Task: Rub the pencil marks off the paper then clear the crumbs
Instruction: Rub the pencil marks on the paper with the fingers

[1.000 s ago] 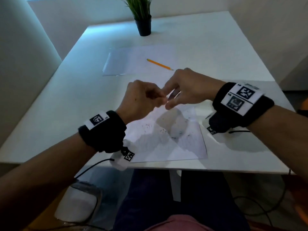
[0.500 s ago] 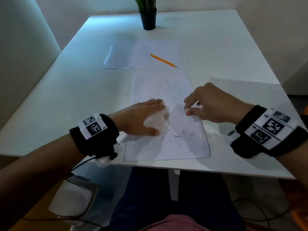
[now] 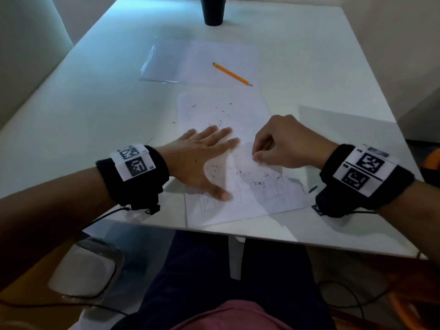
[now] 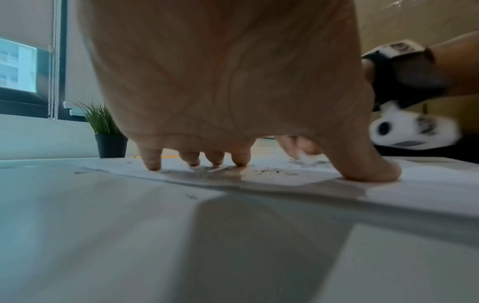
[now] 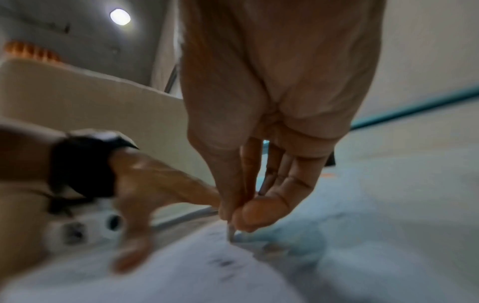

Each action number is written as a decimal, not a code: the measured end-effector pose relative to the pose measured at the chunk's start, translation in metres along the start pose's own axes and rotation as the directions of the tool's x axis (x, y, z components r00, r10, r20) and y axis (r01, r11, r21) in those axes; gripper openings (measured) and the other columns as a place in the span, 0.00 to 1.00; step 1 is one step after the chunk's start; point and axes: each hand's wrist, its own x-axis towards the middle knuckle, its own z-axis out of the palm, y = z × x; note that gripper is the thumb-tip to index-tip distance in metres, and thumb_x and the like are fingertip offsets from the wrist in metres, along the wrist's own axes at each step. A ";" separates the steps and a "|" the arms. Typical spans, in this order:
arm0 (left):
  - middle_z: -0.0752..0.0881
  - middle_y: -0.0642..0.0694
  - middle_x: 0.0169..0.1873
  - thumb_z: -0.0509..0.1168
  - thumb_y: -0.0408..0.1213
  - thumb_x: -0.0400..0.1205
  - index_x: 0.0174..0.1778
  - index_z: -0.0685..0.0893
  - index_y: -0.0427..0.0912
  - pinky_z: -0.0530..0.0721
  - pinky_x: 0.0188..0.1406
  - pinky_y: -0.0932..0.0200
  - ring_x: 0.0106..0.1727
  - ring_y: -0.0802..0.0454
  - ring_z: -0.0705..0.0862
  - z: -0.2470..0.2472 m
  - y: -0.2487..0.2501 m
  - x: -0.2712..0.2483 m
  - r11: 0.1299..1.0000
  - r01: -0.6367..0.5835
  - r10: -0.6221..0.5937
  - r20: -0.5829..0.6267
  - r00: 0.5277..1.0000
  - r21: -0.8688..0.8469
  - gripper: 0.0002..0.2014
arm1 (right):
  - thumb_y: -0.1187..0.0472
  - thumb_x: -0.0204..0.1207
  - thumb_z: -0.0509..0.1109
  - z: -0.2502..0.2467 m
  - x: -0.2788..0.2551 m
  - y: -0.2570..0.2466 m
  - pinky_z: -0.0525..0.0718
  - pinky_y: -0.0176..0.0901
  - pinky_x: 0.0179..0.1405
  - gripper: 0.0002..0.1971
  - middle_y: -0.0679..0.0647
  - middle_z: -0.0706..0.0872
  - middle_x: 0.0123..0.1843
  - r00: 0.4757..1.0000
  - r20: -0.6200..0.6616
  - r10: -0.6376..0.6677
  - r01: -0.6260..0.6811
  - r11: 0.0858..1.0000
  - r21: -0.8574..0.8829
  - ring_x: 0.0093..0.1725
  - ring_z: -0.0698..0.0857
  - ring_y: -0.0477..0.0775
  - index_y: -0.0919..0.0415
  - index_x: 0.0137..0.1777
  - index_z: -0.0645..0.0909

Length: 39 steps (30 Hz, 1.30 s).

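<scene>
A white sheet of paper point(image 3: 238, 115) lies on the table near the front edge, with faint pencil marks and dark eraser crumbs point(image 3: 258, 183) scattered over it. My left hand point(image 3: 202, 160) lies flat on the sheet's left side, fingers spread, fingertips point(image 4: 153, 166) and thumb pressing it down. My right hand point(image 3: 258, 157) is curled over the sheet's right side. Its thumb and forefinger pinch a small grey eraser point(image 5: 230, 231) whose tip touches the paper. Most of the eraser is hidden by the fingers.
A yellow pencil point(image 3: 232, 74) lies beyond the sheet, partly on a clear plastic sleeve point(image 3: 171, 63). A black plant pot point(image 3: 213, 10) stands at the table's far end. The table's front edge point(image 3: 262, 236) runs just below the paper, above my knees.
Both hands, joined in the air above the paper a second ago, have come down. The left now presses flat with fingers spread; the right has the eraser on the sheet.
</scene>
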 end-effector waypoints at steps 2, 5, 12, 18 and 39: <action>0.29 0.57 0.85 0.58 0.87 0.61 0.85 0.32 0.62 0.41 0.84 0.33 0.86 0.50 0.30 0.001 0.000 0.000 1.000 0.000 0.000 -0.004 1.000 0.005 0.65 | 0.62 0.72 0.79 0.009 -0.001 -0.009 0.88 0.34 0.40 0.02 0.44 0.91 0.31 0.996 0.086 -0.016 0.011 0.998 0.056 0.33 0.89 0.37 0.55 0.40 0.92; 0.29 0.57 0.84 0.57 0.87 0.60 0.84 0.31 0.63 0.40 0.84 0.33 0.85 0.51 0.30 0.001 0.002 0.000 1.000 0.003 -0.003 0.007 1.000 -0.001 0.64 | 0.62 0.73 0.79 0.011 0.006 -0.005 0.91 0.38 0.41 0.02 0.45 0.90 0.30 0.997 -0.057 0.055 -0.049 0.994 0.098 0.30 0.89 0.37 0.57 0.40 0.92; 0.28 0.55 0.85 0.55 0.89 0.59 0.84 0.30 0.63 0.43 0.84 0.32 0.86 0.48 0.31 -0.004 0.004 0.001 1.000 0.012 -0.013 0.040 0.999 0.029 0.65 | 0.62 0.73 0.78 0.010 0.014 -0.012 0.89 0.38 0.42 0.02 0.48 0.92 0.34 0.999 -0.033 -0.011 0.012 1.000 0.019 0.36 0.90 0.41 0.59 0.40 0.92; 0.28 0.55 0.85 0.53 0.90 0.58 0.83 0.29 0.62 0.43 0.84 0.31 0.86 0.48 0.31 -0.005 0.004 0.001 0.999 0.014 -0.016 0.050 0.999 0.040 0.65 | 0.63 0.71 0.77 0.007 0.015 -0.009 0.90 0.44 0.44 0.02 0.48 0.90 0.35 0.995 -0.077 -0.066 0.062 0.997 -0.054 0.36 0.87 0.39 0.59 0.39 0.91; 0.25 0.53 0.83 0.55 0.89 0.54 0.82 0.27 0.64 0.43 0.83 0.28 0.85 0.46 0.29 -0.011 0.011 -0.001 0.998 0.033 -0.037 0.102 0.994 0.047 0.68 | 0.60 0.71 0.77 0.016 -0.004 -0.020 0.87 0.40 0.37 0.04 0.45 0.88 0.30 0.984 0.105 -0.145 0.159 0.977 -0.144 0.31 0.86 0.41 0.57 0.36 0.89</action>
